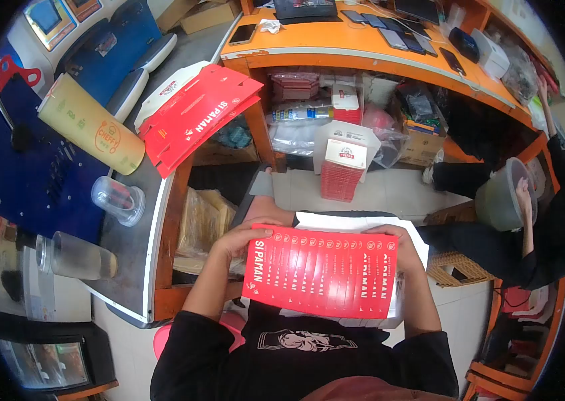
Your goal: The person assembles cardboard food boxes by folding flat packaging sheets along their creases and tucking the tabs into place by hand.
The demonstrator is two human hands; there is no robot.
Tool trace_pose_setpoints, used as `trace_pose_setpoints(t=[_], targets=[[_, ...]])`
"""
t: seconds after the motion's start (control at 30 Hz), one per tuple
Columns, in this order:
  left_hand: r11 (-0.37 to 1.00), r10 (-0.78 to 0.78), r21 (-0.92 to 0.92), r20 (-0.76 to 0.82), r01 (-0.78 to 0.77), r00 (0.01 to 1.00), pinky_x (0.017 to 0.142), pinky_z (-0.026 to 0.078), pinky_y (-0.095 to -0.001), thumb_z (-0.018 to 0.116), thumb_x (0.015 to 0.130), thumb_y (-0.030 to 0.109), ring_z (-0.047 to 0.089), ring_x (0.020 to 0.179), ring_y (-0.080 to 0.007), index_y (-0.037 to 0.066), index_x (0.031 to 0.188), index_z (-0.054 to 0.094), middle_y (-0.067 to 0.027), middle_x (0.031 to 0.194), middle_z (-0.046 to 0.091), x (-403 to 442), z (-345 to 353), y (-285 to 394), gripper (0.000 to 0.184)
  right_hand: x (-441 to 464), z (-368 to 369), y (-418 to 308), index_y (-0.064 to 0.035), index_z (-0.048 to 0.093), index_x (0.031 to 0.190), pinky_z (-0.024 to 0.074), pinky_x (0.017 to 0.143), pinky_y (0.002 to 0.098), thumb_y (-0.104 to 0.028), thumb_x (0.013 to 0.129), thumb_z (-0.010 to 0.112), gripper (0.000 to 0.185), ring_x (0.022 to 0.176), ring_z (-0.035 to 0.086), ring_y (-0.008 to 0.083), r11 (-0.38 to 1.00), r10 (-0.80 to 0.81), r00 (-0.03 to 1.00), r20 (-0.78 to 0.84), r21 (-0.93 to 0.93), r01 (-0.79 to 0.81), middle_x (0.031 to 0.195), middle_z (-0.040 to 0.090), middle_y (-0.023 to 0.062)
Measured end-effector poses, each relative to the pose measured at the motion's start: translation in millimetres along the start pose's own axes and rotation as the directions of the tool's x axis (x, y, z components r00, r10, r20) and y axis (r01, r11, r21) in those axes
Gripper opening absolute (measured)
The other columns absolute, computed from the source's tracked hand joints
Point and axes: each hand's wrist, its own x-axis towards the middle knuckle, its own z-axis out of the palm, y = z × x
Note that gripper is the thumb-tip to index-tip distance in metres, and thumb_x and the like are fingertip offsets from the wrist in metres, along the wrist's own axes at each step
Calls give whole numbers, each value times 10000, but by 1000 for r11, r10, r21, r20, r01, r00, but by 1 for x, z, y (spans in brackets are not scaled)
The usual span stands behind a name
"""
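A fanned stack of red printed cardboard sheets (320,274) lies between my two hands, above my lap. My left hand (250,237) grips its upper left corner, the thumb on the top edge. At the upper right corner my right hand (402,247) holds the stack, its fingers partly hidden behind it. White sheets (419,237) show behind and under the red ones. Beyond my knees stands a pile of folded red and white boxes (342,164). More red and white flat cartons (199,113) lie on the grey counter to the left.
On the grey counter (136,267) are a tall yellowish cup roll (92,123), a clear plastic cup (118,200) and a clear container (82,256). Phones (392,39) lie on the orange table (336,50). At right, another person's hand (524,197) touches a clear tub (496,200).
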Motion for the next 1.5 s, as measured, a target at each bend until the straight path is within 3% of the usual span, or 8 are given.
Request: trace_pose_setpoints(t=[0.17,0.33,0.4,0.57,0.87,1.17,1.37,1.5], targets=[[840,430,476,-290,-261,855,904,527,-323,776,891,213,643,1057,-173,11,1169,660,-72,1116,660,-6,-1,-13,363,0,-18,-1,13,668,1220,520,967,332,-59,872,746,364,1073,669,187,1000,-25,998,59,-9,26,1185,712,123],[11,972,958,57,-286,227,777,505,-383,780,793,66,626,898,-301,-1,883,645,-130,909,635,-36,38,98,175,-12,-35,-21,18,576,1334,411,1100,390,-246,941,589,474,1266,580,241,991,-133,991,26,-5,134,1320,643,150],[-38,997,997,42,-62,64,847,507,-436,784,814,130,640,945,-342,6,917,665,-147,948,663,-38,33,141,201,-10,-33,-27,5,614,1293,352,1111,368,-358,998,439,500,1253,557,232,983,-183,983,-23,-38,182,1312,641,148],[-81,977,834,-40,546,207,1017,474,-484,691,913,391,610,1204,-416,39,1218,697,-237,1273,650,-10,-41,189,465,-6,-9,-26,26,621,1245,408,1057,343,-407,1066,386,524,1162,594,211,969,-102,995,18,-225,104,1227,662,137],[162,744,892,-392,423,542,968,507,-434,684,922,340,663,1121,-354,100,1191,737,-222,1135,710,-38,-21,226,364,-9,1,-12,14,626,1219,489,991,334,-506,1097,268,643,1059,648,188,995,-27,1000,-7,-95,26,1151,684,126],[110,711,947,-286,301,643,926,509,-464,620,951,215,672,1066,-384,57,1158,717,-251,1085,705,-51,-28,245,278,-9,4,-19,9,636,1205,470,1007,345,-522,1099,205,692,1072,643,199,994,23,999,-26,-108,-26,1127,685,124],[130,970,809,-225,573,97,859,506,-548,507,935,66,670,1002,-438,31,1123,637,-255,1044,699,-40,-19,245,231,-11,4,-19,8,642,1190,463,1018,352,-543,1093,164,736,1080,641,200,997,39,999,-37,-60,-41,1122,686,125],[95,990,838,-136,538,36,834,513,-549,508,943,79,679,959,-442,28,1084,652,-253,1019,702,-41,-23,251,208,-11,3,-22,12,640,1196,458,1022,354,-548,1092,157,746,1080,640,211,993,75,997,-31,-94,-77,1122,687,127]])
